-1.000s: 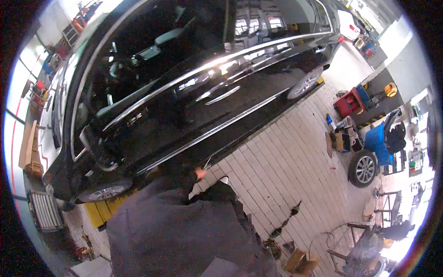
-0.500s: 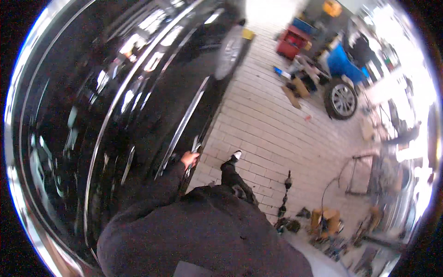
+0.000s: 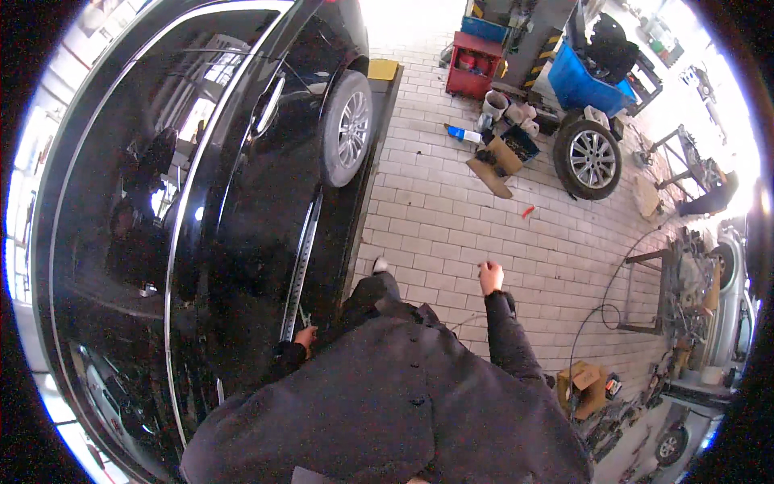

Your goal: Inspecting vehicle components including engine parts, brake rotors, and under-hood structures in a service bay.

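Observation:
My left hand (image 3: 305,337) is closed low beside the black car (image 3: 266,266), near the chrome-trimmed running board (image 3: 300,270) along its side. A small shiny metal tool sticks up from its fingers; its exact kind is too small to tell. My right hand (image 3: 490,277) hangs out over the tiled floor, apart from everything around it. Its fingers are curled in, and whatever they may hold is hidden. Ahead on the left is the car's wheel (image 3: 348,129), standing on a dark raised ramp (image 3: 367,181) with a yellow end block (image 3: 383,70).
A loose wheel (image 3: 588,160) rests on the floor at the right, near a blue bin (image 3: 584,81). Flattened cardboard (image 3: 492,173), a red cabinet (image 3: 470,64) and a small red item (image 3: 529,212) are ahead. A black cable (image 3: 592,310) and a cardboard box (image 3: 582,387) lie right.
My view has moved forward and turned along the car, so its wheel shows sharply. The right hand has come into view. The left hand sits lower in the picture, still closed on the metal tool.

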`<state>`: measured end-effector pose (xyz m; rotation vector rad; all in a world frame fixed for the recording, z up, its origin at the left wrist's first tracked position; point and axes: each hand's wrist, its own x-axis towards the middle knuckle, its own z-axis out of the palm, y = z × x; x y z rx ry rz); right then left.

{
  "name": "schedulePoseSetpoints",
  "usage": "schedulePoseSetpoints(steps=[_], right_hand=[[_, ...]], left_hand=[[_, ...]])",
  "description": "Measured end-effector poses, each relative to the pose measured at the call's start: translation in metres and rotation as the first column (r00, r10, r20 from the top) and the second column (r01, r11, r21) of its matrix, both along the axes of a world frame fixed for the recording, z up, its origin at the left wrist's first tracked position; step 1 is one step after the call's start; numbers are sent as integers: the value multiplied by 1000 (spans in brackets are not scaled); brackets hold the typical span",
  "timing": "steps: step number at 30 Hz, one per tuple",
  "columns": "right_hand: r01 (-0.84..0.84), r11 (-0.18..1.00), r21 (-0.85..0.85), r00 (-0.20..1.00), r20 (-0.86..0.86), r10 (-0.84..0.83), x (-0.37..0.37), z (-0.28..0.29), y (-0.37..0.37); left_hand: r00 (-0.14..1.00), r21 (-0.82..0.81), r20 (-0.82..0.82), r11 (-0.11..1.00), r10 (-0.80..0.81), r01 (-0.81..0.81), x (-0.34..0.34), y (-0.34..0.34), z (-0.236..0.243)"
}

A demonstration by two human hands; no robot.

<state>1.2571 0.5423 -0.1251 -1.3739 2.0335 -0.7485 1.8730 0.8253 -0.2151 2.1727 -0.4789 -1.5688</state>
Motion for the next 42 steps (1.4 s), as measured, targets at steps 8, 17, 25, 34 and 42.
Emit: schedulePoseSetpoints(steps=[8,17,25,34,42], right_hand=[[-99,985,-139,982,-174,74,-14,-9,-148],[392,797,459,913,-90,-397,-123,-19,-100],[298,851,432,947,-19,-321,-101,-25,-321],[-45,971,234,993,-99,70,-110,-93,-719],[-248,969,5,968,29,248,-51,11,-1077]], left_hand=[[990,103,-119,992,82,-69,-80,-315,25],[973,-60,-226,997,41,-56,-140,-699,18],[950,-269,-288,962,-119,39,-196,-938,92],[957,-264,-287,958,36,-115,-189,-1129,138],[917,-439,-384,851,111,-287,-198,-1365,218]])
